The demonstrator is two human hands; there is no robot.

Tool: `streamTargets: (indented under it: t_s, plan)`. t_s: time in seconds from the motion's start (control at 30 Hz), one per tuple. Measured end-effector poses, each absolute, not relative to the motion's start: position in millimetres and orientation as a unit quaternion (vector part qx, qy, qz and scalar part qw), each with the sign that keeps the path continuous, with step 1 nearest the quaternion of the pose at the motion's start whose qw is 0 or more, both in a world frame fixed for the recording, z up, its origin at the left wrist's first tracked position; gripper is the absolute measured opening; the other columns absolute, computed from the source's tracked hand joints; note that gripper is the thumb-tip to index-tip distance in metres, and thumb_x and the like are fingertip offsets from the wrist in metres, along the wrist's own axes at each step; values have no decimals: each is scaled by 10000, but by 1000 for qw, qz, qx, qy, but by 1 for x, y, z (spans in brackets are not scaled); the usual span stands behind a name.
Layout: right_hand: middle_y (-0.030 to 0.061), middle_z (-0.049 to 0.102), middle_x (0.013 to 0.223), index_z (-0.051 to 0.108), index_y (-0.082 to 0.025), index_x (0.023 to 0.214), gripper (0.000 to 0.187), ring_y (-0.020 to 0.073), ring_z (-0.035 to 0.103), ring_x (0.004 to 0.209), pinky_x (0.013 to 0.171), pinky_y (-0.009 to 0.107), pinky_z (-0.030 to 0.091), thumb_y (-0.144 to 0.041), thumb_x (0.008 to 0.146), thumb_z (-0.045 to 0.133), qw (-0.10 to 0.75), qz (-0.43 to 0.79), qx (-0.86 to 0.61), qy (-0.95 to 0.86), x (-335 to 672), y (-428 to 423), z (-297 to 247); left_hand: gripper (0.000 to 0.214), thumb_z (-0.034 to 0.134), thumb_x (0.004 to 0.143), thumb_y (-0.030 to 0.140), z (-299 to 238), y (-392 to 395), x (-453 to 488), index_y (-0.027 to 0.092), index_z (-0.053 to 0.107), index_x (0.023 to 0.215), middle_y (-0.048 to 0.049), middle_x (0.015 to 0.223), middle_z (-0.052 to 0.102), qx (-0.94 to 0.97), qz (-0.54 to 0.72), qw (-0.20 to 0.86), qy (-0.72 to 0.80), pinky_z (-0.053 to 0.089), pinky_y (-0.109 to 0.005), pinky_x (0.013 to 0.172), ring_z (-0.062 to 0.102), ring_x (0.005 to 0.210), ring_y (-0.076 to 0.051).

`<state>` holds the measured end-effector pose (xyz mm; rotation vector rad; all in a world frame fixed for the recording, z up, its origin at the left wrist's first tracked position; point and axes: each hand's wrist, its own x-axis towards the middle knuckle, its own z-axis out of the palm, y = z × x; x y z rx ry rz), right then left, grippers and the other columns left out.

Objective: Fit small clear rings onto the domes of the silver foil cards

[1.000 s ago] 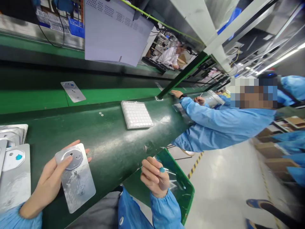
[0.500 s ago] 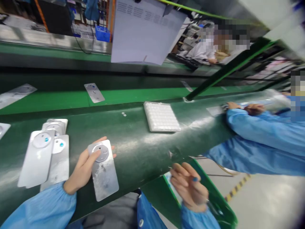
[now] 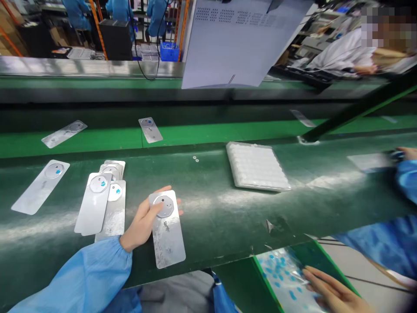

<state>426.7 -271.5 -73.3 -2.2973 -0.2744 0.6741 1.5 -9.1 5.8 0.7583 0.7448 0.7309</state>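
My left hand (image 3: pixel 143 221) grips a silvery phone back panel (image 3: pixel 169 243) by its upper end, thumb on the round camera area and fingertips behind. That camera area is plain grey with small holes. Just left of it lies a small overlapping pile of similar panels (image 3: pixel 93 208), with blue dots on their camera areas. Low at the right, my right hand (image 3: pixel 335 291) stretches its fingers over a clear sheet or bag with blue pieces (image 3: pixel 282 271), inside a green bin (image 3: pixel 335 261). Its fingertips are at the sheet's edge; the thumb is hidden.
Another panel (image 3: pixel 41 187) lies at the far left of the green work surface. A white gridded tray (image 3: pixel 257 167) sits right of centre, near two tiny white rings (image 3: pixel 195 159). More panels (image 3: pixel 150 129) lie on the bright green strip behind. A co-worker's blue sleeve (image 3: pixel 407 178) enters at right.
My right hand has moved down and right from beside the table edge to the bin; a blue speck showed at its fingers before. The left hand still holds the panel. The view has swung left.
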Motion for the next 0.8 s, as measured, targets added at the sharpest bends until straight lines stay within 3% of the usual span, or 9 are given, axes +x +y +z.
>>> streamTargets:
  t_s: [0.07, 0.13, 0.27, 0.4, 0.5, 0.6, 0.73, 0.8]
  plan:
    - [134, 714, 629, 680, -380, 534, 173, 430, 694, 691, 633, 545, 491, -513, 427, 708, 230, 229, -937, -127, 419, -258, -77, 673, 660, 920, 398, 5, -9, 2, 181, 432, 1515, -187, 1254, 717, 361, 345, 793, 350, 582, -422, 854, 746, 1015, -352]
    - [128, 699, 575, 618, -395, 418, 120, 446, 689, 664, 633, 546, 486, -506, 410, 663, 171, 216, -949, -155, 416, -250, -85, 664, 672, 912, 402, 4, -8, 3, 178, 451, 1497, -185, 1252, 718, 376, 350, 780, 357, 582, -416, 854, 748, 1012, -346]
    - [117, 694, 558, 624, -405, 412, 125, 437, 712, 655, 588, 514, 485, -519, 420, 674, 187, 239, -935, -182, 418, -251, -100, 614, 704, 896, 397, 2, -5, 5, 154, 512, 1426, -175, 1213, 735, 419, 360, 739, 386, 582, -379, 849, 745, 1016, -319]
    - [92, 622, 453, 613, -393, 396, 226, 432, 661, 510, 548, 537, 471, -604, 476, 627, 183, 198, -945, -187, 419, -258, -105, 599, 746, 861, 425, 3, -2, 5, 149, 565, 1360, -153, 1165, 755, 440, 369, 705, 417, 578, -360, 864, 733, 1038, -307]
    - [93, 693, 587, 666, -373, 486, 141, 446, 713, 697, 646, 539, 509, -483, 487, 578, 227, 146, -935, -228, 419, -260, -107, 632, 766, 832, 466, 3, 1, 9, 156, 571, 1347, -144, 1182, 749, 435, 376, 699, 424, 577, -373, 887, 726, 1062, -312]
    - [137, 751, 755, 712, -310, 580, 225, 467, 709, 917, 780, 540, 529, -467, 489, 580, 257, 125, -927, -245, 422, -264, -111, 652, 777, 810, 494, 4, 4, 22, 166, 581, 1338, -134, 1151, 761, 433, 373, 706, 419, 568, -371, 909, 722, 1069, -302]
    - [152, 752, 697, 718, -252, 601, 373, 458, 712, 819, 728, 537, 537, -605, 541, 613, 272, 130, -933, -194, 425, -273, -114, 591, 783, 808, 454, 8, 0, 65, 170, 624, 1301, -115, 1123, 766, 448, 345, 721, 401, 562, -343, 887, 716, 1041, -276]
    - [161, 773, 770, 722, -239, 618, 378, 453, 710, 879, 771, 531, 537, -583, 537, 588, 295, 116, -930, -187, 424, -276, -114, 512, 763, 828, 412, 10, -6, 104, 178, 652, 1270, -99, 1146, 756, 464, 329, 735, 370, 551, -336, 895, 701, 1051, -268]
